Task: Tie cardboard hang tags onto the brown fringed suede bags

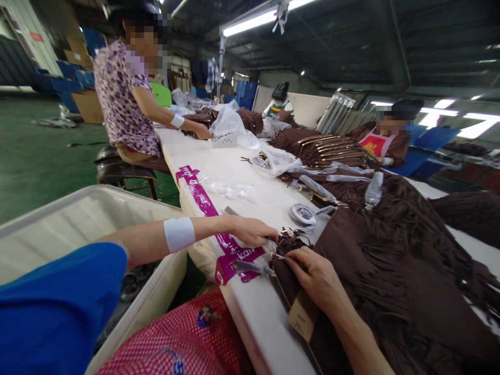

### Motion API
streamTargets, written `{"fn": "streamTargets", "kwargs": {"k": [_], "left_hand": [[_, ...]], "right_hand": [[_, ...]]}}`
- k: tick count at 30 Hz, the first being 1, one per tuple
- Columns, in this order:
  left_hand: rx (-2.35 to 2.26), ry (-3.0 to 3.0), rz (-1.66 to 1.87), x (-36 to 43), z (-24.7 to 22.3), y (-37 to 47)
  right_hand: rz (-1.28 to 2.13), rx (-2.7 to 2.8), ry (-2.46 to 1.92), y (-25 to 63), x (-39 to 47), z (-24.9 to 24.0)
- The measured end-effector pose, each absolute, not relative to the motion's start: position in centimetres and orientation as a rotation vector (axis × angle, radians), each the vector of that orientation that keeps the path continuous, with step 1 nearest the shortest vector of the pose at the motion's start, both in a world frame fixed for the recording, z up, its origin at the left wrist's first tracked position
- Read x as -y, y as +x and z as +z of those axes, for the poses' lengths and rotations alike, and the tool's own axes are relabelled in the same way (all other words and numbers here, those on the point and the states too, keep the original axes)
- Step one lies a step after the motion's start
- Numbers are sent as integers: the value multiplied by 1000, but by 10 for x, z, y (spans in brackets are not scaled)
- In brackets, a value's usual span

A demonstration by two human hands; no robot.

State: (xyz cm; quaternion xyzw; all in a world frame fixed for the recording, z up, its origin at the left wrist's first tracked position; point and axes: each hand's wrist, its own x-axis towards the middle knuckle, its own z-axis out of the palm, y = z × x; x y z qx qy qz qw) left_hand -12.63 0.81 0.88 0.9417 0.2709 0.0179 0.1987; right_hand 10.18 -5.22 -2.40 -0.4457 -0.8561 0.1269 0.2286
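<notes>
- Head view: brown fringed garment point(390, 281) lies on the counter point(250, 172); soft, limp, likely light.
- Left hand point(252, 230) is closed, pinching its metal hardware point(273, 249).
- Right hand point(316, 276), fingers curled, presses the top edge, judged the best hold.

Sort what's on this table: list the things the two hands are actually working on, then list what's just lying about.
In hand:
left hand on a small plastic sleeve
right hand pressing the brown fringed garment at its top edge
cardboard tag on that garment

Lying about:
coil of white cord
loose clear bags
purple tape
pile of brown garments
white bin
</notes>
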Motion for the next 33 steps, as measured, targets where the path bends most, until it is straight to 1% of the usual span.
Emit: {"fn": "streamTargets", "kwargs": {"k": [3, 8, 12, 14, 20, 24, 27, 29, 33], "left_hand": [[-743, 2731, 95, -3, 2, -128], [-780, 3012, 275, -4, -7, -124], [-759, 3108, 247, -8, -2, -121], [-772, 3098, 219, -9, 2, -121], [-820, 3018, 90, -8, 8, -120], [-805, 3012, 85, -9, 10, -119], [-798, 3033, 64, -11, 12, -119], [-801, 3049, 40, -12, 12, -119], [-748, 3035, 59, -15, 10, -116]], "right_hand": [[129, 2446, -1266, 102, 53, -24], [-274, 2554, -1312, 95, 56, -14], [-562, 2599, -1285, 86, 57, -1], [-602, 2601, -1262, 83, 57, 2], [-585, 2623, -1215, 80, 58, 1], [-508, 2632, -1235, 76, 58, -2], [-345, 2614, -1282, 75, 57, -6], [-103, 2534, -1342, 76, 55, -9], [511, 2193, -1419, 76, 50, -11]]}}
